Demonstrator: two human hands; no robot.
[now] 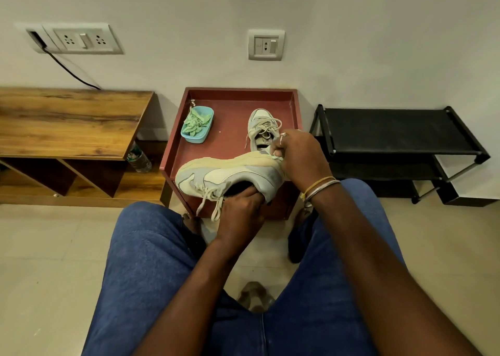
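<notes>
A pale grey and cream sneaker is held on its side above the front of the red tray table, sole facing away. My left hand reaches into the shoe's opening and grips it from inside. My right hand pinches a small green cloth against the heel end of the sole. Loose laces hang from the shoe. The second sneaker stands upright on the table behind, partly hidden by my right hand.
A blue plastic tub with a crumpled green cloth sits at the table's back left. A wooden bench stands left, a black shoe rack right. A water bottle stands between bench and table. My knees frame the tiled floor.
</notes>
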